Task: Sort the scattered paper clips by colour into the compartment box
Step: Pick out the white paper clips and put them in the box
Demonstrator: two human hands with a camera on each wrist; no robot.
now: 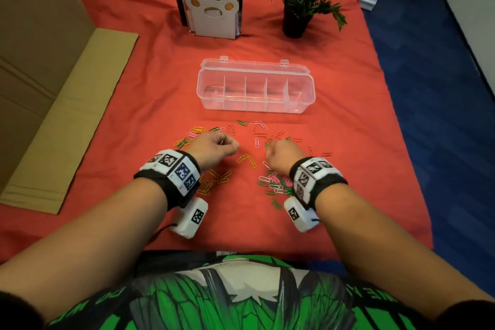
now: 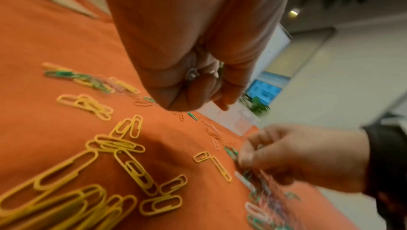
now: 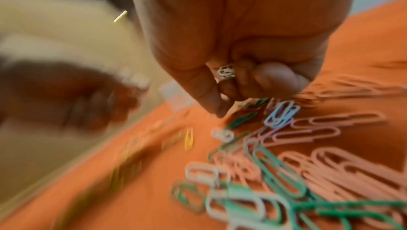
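Note:
Coloured paper clips lie scattered on the red cloth in front of the clear compartment box, whose lid is open and whose compartments look empty. Yellow clips are heaped by my left wrist. Green, pink and white clips are heaped by my right wrist. My left hand is curled into a fist just above the cloth, with a few small clips tucked inside it. My right hand is also curled low over the cloth, holding white clips in its fingers. Two yellow clips lie between the hands.
A paw-shaped bookend with books and a potted plant stand behind the box. Flat cardboard lies along the left. The red cloth ends at the right, with blue floor beyond.

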